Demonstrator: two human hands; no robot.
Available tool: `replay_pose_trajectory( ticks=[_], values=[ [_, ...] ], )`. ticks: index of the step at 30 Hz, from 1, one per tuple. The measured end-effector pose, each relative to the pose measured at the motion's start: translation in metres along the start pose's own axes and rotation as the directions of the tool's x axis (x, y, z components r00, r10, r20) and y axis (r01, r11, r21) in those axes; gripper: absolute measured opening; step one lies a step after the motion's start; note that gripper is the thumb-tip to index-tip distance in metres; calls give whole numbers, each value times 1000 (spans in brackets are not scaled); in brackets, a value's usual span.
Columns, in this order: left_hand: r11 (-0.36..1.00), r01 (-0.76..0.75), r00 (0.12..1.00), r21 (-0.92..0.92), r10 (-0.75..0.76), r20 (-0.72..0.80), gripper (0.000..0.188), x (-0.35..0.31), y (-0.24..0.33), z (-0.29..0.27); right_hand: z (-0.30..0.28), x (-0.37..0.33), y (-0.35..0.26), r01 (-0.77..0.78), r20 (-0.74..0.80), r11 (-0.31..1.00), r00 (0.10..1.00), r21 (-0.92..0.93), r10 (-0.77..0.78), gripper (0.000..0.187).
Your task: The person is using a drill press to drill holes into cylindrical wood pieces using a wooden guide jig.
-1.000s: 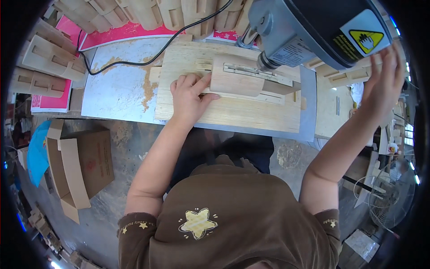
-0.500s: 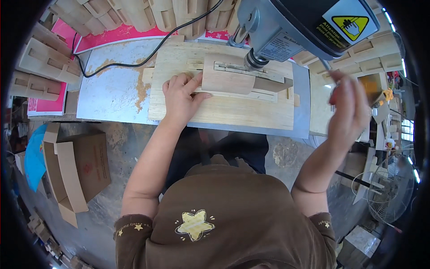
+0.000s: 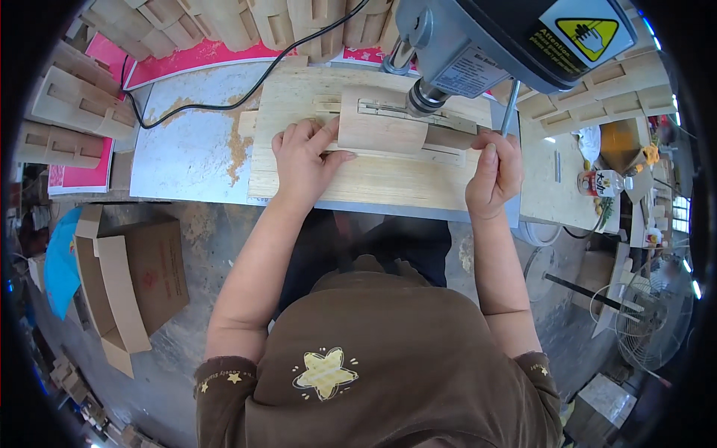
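A pale curved wooden piece (image 3: 379, 133) with a long slot in its top lies on a wooden board (image 3: 358, 187), below the chuck (image 3: 426, 98) of a drill press (image 3: 467, 56). My left hand (image 3: 305, 155) grips the piece's left end, the index finger against it and the thumb along the strip in front. At the right end, my right hand (image 3: 496, 170) has its fingers bent and pinched at the piece's edge; the exact contact is partly hidden. The press's metal lever (image 3: 511, 108) rises just above the right hand, not held by it.
Several similar wooden pieces (image 3: 299, 30) stand along the back and left of the table. A black cable (image 3: 246, 93) crosses the left side. At right are a bottle (image 3: 601, 184) and a fan (image 3: 653, 313); a cardboard box (image 3: 153, 276) sits on the floor at left.
My right hand has come down and left from beside the lever to the right end of the wooden piece. The left hand has stayed at its end.
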State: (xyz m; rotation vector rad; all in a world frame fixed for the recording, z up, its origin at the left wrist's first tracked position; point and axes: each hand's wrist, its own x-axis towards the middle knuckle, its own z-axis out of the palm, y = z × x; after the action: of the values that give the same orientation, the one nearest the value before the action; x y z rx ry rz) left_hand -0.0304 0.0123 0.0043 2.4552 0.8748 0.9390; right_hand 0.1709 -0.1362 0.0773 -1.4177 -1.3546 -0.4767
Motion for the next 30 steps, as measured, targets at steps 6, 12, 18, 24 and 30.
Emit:
replay_pose_trajectory(
  ticks=[6,12,18,24,30],
  values=[
    [998,66,997,19,-66,31,52,-2,0,2,-33,70,-36,-47,-89,992,995,-121,36,23],
    [999,-22,1000,-27,22,2,49,5,23,21,-18,193,-15,-223,48,937,969,-269,244,23],
    [995,17,998,-96,-11,62,48,6,28,26,-34,188,2,-74,184,944,973,-320,138,23],
    [996,16,998,-83,-10,64,48,7,25,23,-46,119,-59,-253,39,951,964,-175,263,23],
    [998,-1,1000,-62,3,29,49,3,21,23,-27,40,-53,-276,15,961,961,-22,276,15]
  ],
)
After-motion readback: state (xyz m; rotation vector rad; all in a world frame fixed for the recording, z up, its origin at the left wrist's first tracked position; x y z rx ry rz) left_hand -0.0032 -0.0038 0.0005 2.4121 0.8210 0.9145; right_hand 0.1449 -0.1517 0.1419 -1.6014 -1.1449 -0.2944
